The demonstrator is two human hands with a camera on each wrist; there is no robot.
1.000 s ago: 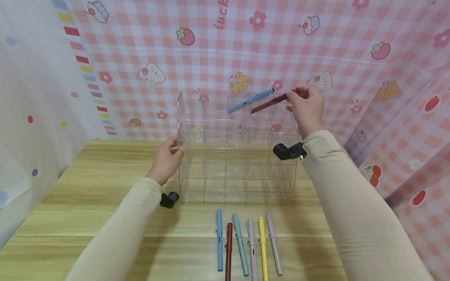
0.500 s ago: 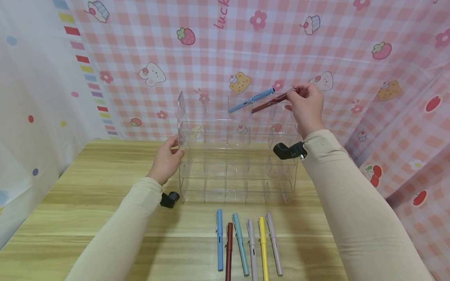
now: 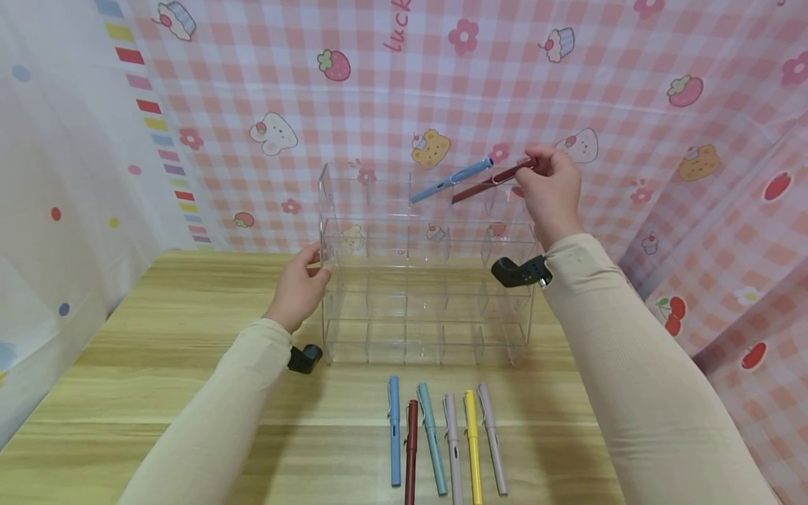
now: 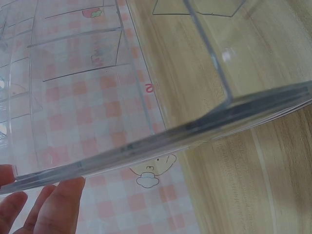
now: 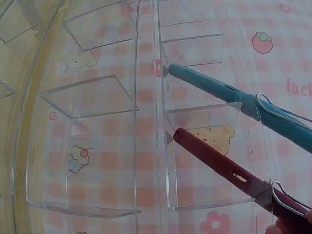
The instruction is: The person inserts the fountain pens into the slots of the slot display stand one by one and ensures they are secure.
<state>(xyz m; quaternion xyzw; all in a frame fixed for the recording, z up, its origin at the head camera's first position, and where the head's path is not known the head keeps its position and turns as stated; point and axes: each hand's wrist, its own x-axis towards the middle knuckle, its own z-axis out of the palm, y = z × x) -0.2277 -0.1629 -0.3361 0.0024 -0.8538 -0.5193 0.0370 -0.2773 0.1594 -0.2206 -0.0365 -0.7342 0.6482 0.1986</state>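
Observation:
A clear multi-tier rack (image 3: 426, 344) with dividers stands upright on the table. My left hand (image 3: 299, 286) grips its left side panel, with fingertips on both faces of the panel (image 4: 97, 163) in the left wrist view. At the top tier, my right hand (image 3: 554, 193) holds the capped upper end of a dark red pen (image 3: 482, 188). That pen (image 5: 219, 161) slants in a top compartment, its lower end at the front wall. Beside it, past a divider, a blue pen (image 3: 451, 181) leans at a similar slant. Only fingertips (image 5: 274, 229) of the right hand show in the right wrist view.
In front of the rack several pens lie roughly side by side: blue (image 3: 394, 431), dark red (image 3: 411, 449), teal (image 3: 432, 438), yellow (image 3: 472, 445) and two pale purple, one a purple pen (image 3: 492, 438). A checked curtain (image 3: 391, 105) hangs behind the rack.
The right fingers have shifted slightly at the dark red pen's upper end, the upper finger rising a little. The pens, the rack and my left hand look unmoved.

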